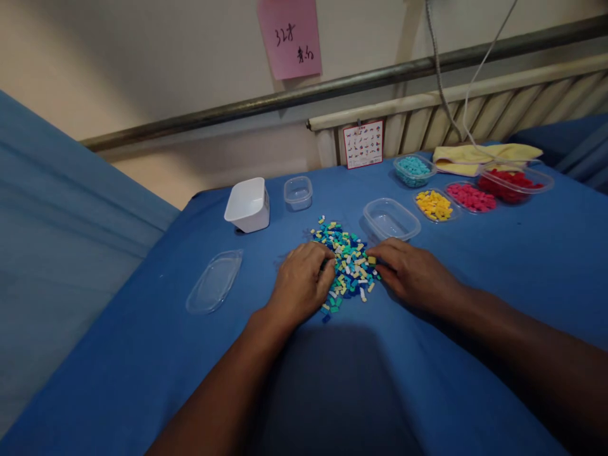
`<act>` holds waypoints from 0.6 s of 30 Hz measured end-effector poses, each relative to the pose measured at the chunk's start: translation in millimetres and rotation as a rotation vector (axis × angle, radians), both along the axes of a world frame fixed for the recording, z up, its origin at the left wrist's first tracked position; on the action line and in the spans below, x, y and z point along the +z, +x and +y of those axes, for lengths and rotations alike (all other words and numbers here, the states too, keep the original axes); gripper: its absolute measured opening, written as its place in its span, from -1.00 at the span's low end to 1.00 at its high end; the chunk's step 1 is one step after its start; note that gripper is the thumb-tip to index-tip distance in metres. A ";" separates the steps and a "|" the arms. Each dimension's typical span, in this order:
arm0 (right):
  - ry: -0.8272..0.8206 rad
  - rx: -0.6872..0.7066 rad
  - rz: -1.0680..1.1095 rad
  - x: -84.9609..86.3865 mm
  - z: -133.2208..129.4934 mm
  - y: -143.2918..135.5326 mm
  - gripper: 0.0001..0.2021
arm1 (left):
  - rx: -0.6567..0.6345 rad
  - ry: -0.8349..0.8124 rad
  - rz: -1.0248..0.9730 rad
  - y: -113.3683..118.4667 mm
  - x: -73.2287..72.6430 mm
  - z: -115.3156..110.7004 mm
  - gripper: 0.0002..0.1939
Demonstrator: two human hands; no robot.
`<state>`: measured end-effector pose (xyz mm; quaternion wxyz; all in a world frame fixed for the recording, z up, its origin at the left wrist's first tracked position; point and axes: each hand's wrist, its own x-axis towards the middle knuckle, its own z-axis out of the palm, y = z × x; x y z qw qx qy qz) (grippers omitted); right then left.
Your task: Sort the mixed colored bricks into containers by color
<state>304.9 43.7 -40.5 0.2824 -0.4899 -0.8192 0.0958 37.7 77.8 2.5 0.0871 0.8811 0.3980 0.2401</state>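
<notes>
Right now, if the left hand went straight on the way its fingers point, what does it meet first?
The mixed pile of small bricks: the left hand's fingertips are already at its edge, perhaps touching; depth is unclear. The right hand is across the pile.

Pink note (291,38) on wall (166,57), above metal pipe (237,111); pale radiator (413,126); blue curtain (61,253).

The brick pile (350,258) lies between the left hand (304,277) and right hand (414,271), right of the lid (215,283).
</notes>
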 end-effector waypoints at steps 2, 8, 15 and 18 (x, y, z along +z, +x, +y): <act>-0.010 0.018 0.029 3.3 -1.3 -1.3 -0.65 | -0.012 0.001 0.019 0.8 -1.1 -0.1 -0.88; -0.058 0.076 0.055 9.8 -4.5 -6.5 -0.59 | -0.080 0.030 0.046 -0.7 -2.7 1.1 -0.90; -0.061 0.097 0.025 10.8 -6.5 -6.6 -0.76 | -0.147 0.048 0.040 -0.6 -3.0 0.8 -0.88; -0.047 0.111 0.036 9.4 -5.6 -6.8 -0.78 | -0.167 0.045 0.053 0.1 -2.9 -2.0 -0.87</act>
